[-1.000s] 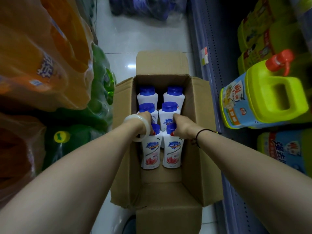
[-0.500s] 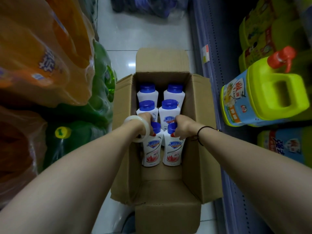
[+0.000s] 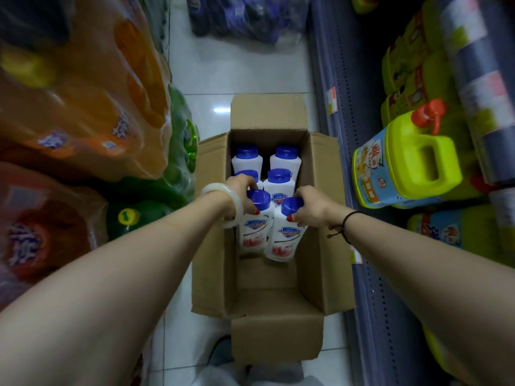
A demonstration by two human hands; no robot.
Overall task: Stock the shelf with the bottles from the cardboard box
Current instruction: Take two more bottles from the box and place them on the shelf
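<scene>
An open cardboard box (image 3: 319,218) stands on the floor in the aisle. Several white bottles with blue caps stand inside it. My left hand (image 3: 240,193) grips the cap of the near-left bottle (image 3: 255,232). My right hand (image 3: 312,206) grips the cap of the near-right bottle (image 3: 284,239). Both bottles are raised above the box bottom and tilted a little. Behind them stand a middle-row bottle (image 3: 278,188) and two back-row bottles (image 3: 246,161); my left hand partly hides one more.
A blue shelf (image 3: 342,140) runs along the right, holding yellow-green detergent jugs (image 3: 412,162). Wrapped packs of orange and green drink bottles (image 3: 92,107) are stacked on the left. White tiled floor (image 3: 237,68) lies beyond the box, with dark wrapped packs (image 3: 245,18) at the far end.
Both hands have lifted their two front bottles a little out of the row, and the caps now show clearly above the others. The view has shifted slightly.
</scene>
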